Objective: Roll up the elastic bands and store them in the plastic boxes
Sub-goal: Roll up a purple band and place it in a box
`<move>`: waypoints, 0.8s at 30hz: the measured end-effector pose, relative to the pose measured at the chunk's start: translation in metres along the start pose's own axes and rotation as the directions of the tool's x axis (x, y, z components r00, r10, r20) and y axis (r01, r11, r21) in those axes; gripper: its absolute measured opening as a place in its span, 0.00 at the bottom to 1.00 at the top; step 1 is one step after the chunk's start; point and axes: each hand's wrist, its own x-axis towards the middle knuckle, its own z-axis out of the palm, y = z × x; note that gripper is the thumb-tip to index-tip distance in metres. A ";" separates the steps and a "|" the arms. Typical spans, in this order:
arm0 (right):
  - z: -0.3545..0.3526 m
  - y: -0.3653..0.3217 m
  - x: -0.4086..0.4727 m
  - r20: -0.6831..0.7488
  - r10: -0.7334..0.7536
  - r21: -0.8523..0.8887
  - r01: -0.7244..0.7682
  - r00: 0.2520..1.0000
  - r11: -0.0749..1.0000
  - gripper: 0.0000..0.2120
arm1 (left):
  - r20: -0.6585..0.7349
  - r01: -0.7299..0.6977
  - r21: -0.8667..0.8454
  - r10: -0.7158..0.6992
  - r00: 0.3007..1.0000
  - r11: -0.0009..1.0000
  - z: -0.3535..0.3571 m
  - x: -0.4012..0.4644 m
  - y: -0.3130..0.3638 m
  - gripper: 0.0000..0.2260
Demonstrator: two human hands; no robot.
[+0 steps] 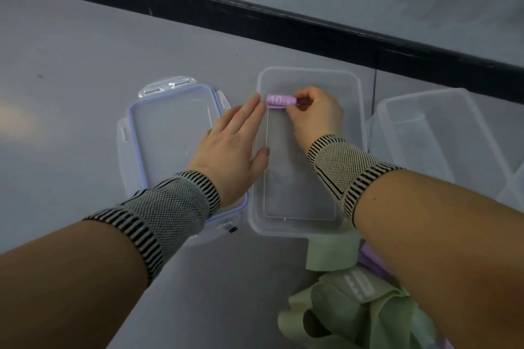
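On the left of the grey desk [71,71] lies a clear snap-lock lid [170,127] with a pale blue seal running round its inner edge and locking flaps at its sides. The left hand [232,139] reaches across the lid's right side, fingers straight and together, palm down, holding nothing; its fingertips [255,100] touch the left end of a rolled purple band [280,100], and its thumb lies over the left rim of the open plastic box [309,224] just beside the lid. A knitted wrist sleeve [170,207] with black and white striped edges covers the left wrist.

The rolled purple band sits inside the box near its far end, lying crosswise, with "10" printed in white on its outer turn. The right hand [314,116] is curled over the band's right end, finger and thumb pinching it. A matching wrist sleeve [340,167] wraps the right wrist, which crosses over the box's right wall.

Further right stands a second clear plastic box [442,110], uncovered, close to the first and partly cut off by the picture's edge. In front of the boxes, by the near right corner, a heap of loose pale green elastic bands [354,314] lies on the desk, with a strip of another purple band [371,261] showing beneath the right forearm. A black strip [255,13] runs diagonally along the desk's far side.
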 end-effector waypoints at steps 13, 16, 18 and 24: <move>0.005 0.003 0.003 -0.007 0.037 0.035 -0.037 0.999 0.999 0.08 | 0.007 -0.021 -0.049 0.021 1.000 0.999 0.003 0.002 0.003 0.36; 0.004 0.003 0.002 -0.004 0.040 0.063 -0.039 0.999 0.997 0.10 | 0.010 -0.012 -0.058 0.012 1.000 0.998 0.003 0.002 0.004 0.36; 0.004 0.002 0.001 0.003 0.044 0.075 -0.044 0.999 0.996 0.11 | 0.006 -0.004 -0.065 0.005 1.000 0.998 0.001 0.001 0.005 0.36; 0.004 0.003 -0.002 -0.007 0.051 0.089 -0.050 0.999 0.995 0.10 | 0.014 0.007 -0.056 -0.007 1.000 0.998 0.000 0.001 0.006 0.36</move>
